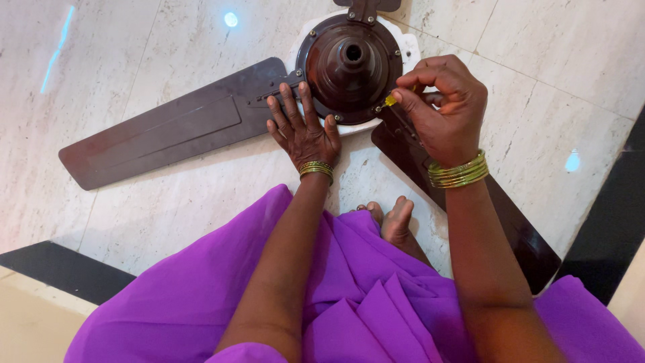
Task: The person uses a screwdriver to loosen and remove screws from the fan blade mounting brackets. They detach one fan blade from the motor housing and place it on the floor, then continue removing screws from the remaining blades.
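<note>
A dark brown metal ceiling fan motor housing [349,64] lies on the pale marble floor [168,215], blades spread flat. The right hand [445,111] is closed around a yellow-handled screwdriver [391,99], its shaft angled left and down to the housing's right rim. The left hand [300,131] presses open-fingered, holding nothing, on the long brown blade [168,131] where its bracket meets the housing's left rim. No containers are visible.

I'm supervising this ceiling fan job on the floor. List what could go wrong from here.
1. The screwdriver in the right hand could slip off the motor housing toward the left hand pressed close by.
2. A loosened screw may roll away across the marble floor.
3. Bare toes sit near the fan blade.
</note>
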